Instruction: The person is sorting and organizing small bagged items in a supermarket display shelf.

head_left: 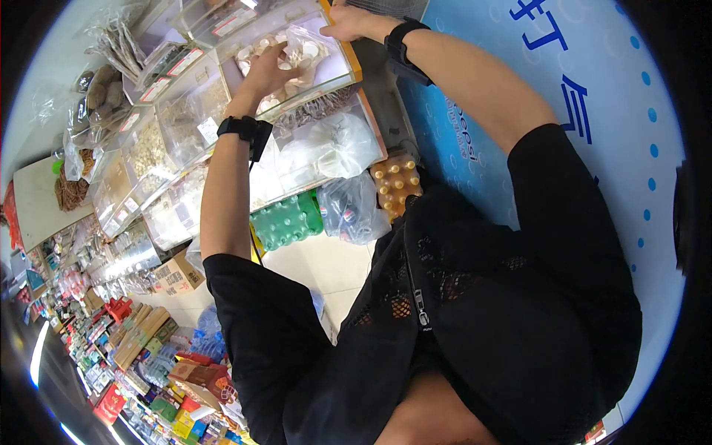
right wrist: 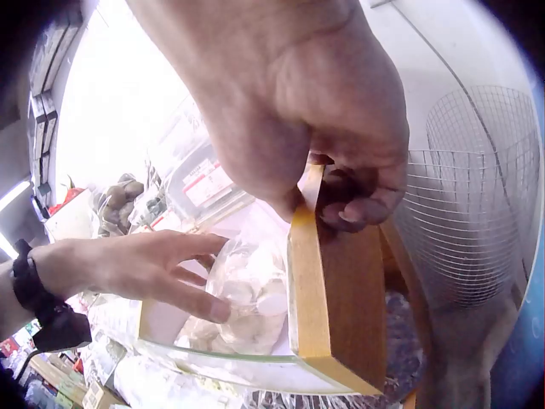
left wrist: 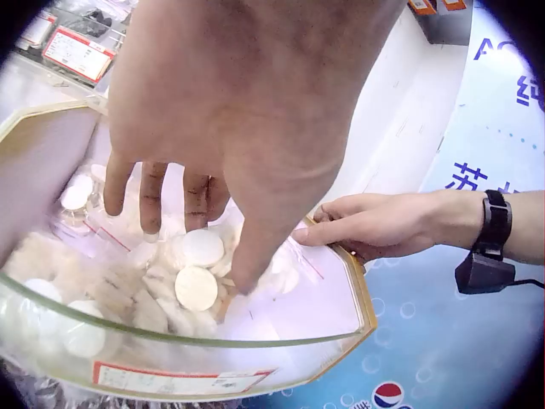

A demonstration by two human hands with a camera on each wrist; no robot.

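Observation:
My left hand (head_left: 267,70) reaches down into a glass-fronted bin (left wrist: 230,354) of white round slices (left wrist: 197,288). Its fingers are spread and point downward, the thumb apart from them, beside a clear plastic bag (right wrist: 247,273) with slices in it. In the right wrist view the fingertips are right at the bag; the left wrist view shows them among the slices. My right hand (head_left: 352,22) grips the top edge of the bin's wooden side panel (right wrist: 336,290), thumb on the inner side and fingers curled over the outer side.
More clear bins (head_left: 148,144) of dried goods run along the shelf to the left. Below stand a white plastic bag (head_left: 341,144), green bottles (head_left: 285,222) and yellow-capped bottles (head_left: 397,182). A wire basket (right wrist: 468,204) and a blue Pepsi panel (head_left: 475,96) lie to the right.

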